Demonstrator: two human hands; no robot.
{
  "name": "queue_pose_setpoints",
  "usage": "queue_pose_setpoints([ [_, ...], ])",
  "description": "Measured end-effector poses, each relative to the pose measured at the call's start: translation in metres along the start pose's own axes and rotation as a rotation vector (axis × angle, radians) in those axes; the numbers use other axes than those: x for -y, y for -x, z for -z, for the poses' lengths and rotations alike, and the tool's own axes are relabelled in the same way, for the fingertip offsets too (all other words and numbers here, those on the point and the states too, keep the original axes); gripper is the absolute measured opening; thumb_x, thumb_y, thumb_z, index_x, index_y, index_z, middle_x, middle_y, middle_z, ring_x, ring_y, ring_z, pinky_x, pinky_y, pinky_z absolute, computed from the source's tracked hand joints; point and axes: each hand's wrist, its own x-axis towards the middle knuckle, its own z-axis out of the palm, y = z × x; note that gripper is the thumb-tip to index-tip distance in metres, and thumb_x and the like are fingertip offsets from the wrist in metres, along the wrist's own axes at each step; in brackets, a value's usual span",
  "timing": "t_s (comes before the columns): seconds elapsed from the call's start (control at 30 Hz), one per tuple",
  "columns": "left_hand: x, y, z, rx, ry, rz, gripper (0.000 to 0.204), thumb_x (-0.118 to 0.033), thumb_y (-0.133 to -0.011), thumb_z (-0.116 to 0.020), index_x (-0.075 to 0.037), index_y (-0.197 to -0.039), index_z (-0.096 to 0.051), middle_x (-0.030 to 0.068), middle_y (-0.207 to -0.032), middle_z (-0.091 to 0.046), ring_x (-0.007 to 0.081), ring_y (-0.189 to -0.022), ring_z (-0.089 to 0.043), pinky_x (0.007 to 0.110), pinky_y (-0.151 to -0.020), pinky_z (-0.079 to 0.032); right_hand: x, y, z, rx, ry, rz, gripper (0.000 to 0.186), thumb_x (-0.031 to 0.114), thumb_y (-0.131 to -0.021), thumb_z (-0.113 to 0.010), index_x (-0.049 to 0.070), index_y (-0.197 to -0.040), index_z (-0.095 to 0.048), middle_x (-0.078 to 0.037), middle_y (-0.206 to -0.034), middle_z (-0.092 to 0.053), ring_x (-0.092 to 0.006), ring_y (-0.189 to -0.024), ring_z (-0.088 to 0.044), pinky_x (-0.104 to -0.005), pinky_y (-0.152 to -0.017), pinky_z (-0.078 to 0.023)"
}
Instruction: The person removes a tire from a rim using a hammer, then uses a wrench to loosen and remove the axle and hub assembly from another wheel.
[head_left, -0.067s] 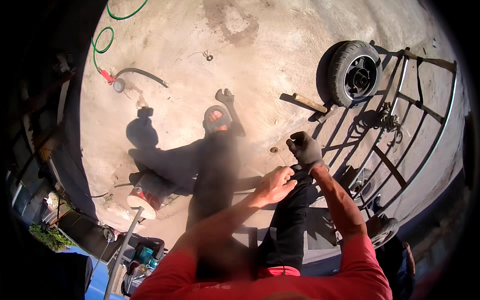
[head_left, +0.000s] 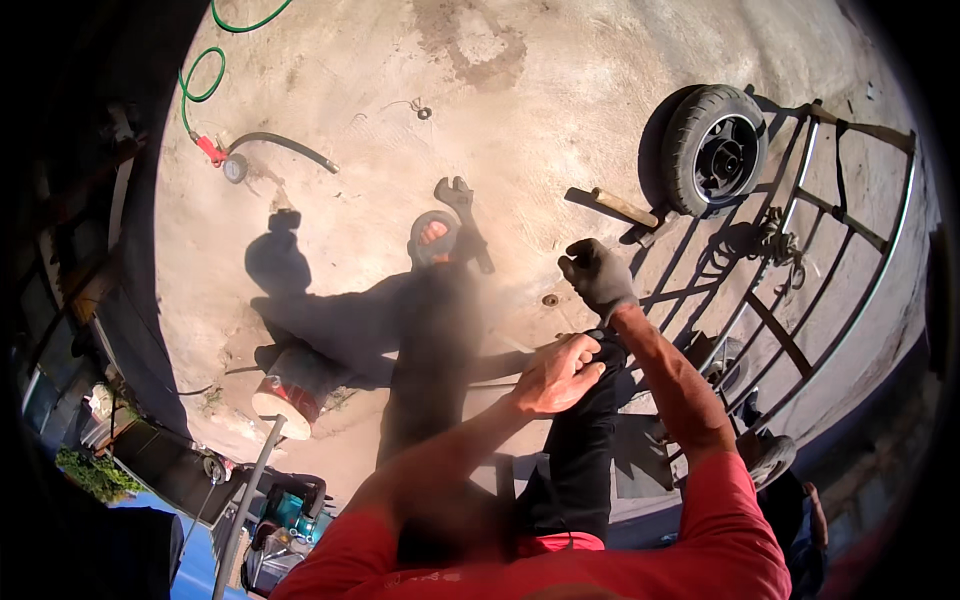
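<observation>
My right hand [head_left: 598, 278] wears a grey work glove and is raised just beyond my right knee. Its fingers are loosely bent and apart, with nothing seen between them. Bare, my left hand [head_left: 560, 374] sits at the knee of my dark trousers [head_left: 580, 450], close below the glove's cuff. The left fingers are curled together; whatever they may pinch is hidden. A large open-ended wrench [head_left: 464, 215] lies on the ground beside my sandalled foot [head_left: 433, 236].
A wheel with tyre [head_left: 715, 150] and a wooden-handled hammer [head_left: 625, 207] lie ahead, beside a metal tube frame [head_left: 870, 280] at right. Left are a tyre inflator with gauge [head_left: 235, 168], its green hose [head_left: 205, 80] and a round container [head_left: 283, 408]. Another person's arm [head_left: 816, 515] shows lower right.
My gloved right hand has moved slightly up and left, away from the knee. My left hand has shifted a little right, its fingers still curled.
</observation>
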Motion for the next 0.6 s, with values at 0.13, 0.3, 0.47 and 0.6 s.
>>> queue_pose_setpoints([
  [0.13, 0.019, -0.008, 0.045, -0.074, 0.317, 0.068, 0.028, -0.018, -0.096, -0.071, 0.0, -0.115, -0.063, 0.0161, -0.103, -0.07, 0.0297, -0.09, -0.071, 0.038, -0.083, -0.056, 0.146, -0.128, -0.056, -0.032, 0.231, 0.092, 0.042, 0.042, -0.09, -0.072, 0.007, -0.113, -0.071, -0.016, -0.102, -0.076, -0.0334, -0.098, -0.073, -0.0418, -0.087, -0.056],
  [0.3, 0.001, -0.016, 0.143, -0.191, 0.496, 0.279, 0.03, -0.019, -0.102, -0.066, 0.001, -0.125, -0.063, 0.0147, -0.113, -0.073, 0.02, -0.106, -0.071, 0.036, -0.092, -0.054, 0.228, -0.217, -0.122, -0.152, 0.376, 0.215, 0.038, 0.039, -0.091, -0.069, 0.008, -0.113, -0.071, -0.017, -0.112, -0.074, -0.0355, -0.106, -0.071, -0.0442, -0.091, -0.055],
  [0.47, 0.003, -0.019, 0.176, -0.257, 0.792, 0.269, 0.03, -0.019, -0.102, -0.066, 0.001, -0.125, -0.064, 0.0124, -0.112, -0.073, 0.0201, -0.106, -0.07, 0.035, -0.094, -0.053, 0.255, -0.264, -0.15, -0.205, 0.587, 0.218, 0.035, 0.032, -0.089, -0.068, 0.009, -0.115, -0.068, -0.016, -0.116, -0.071, -0.0344, -0.112, -0.069, -0.0447, -0.095, -0.053],
  [0.6, -0.002, -0.022, 0.189, -0.264, 0.808, 0.274, 0.029, -0.018, -0.103, -0.065, 0.002, -0.124, -0.064, 0.0116, -0.112, -0.072, 0.0188, -0.107, -0.069, 0.034, -0.094, -0.053, 0.245, -0.279, -0.153, -0.196, 0.696, 0.267, 0.031, 0.022, -0.085, -0.072, 0.013, -0.115, -0.069, -0.014, -0.114, -0.071, -0.0307, -0.109, -0.071, -0.0409, -0.09, -0.055],
])
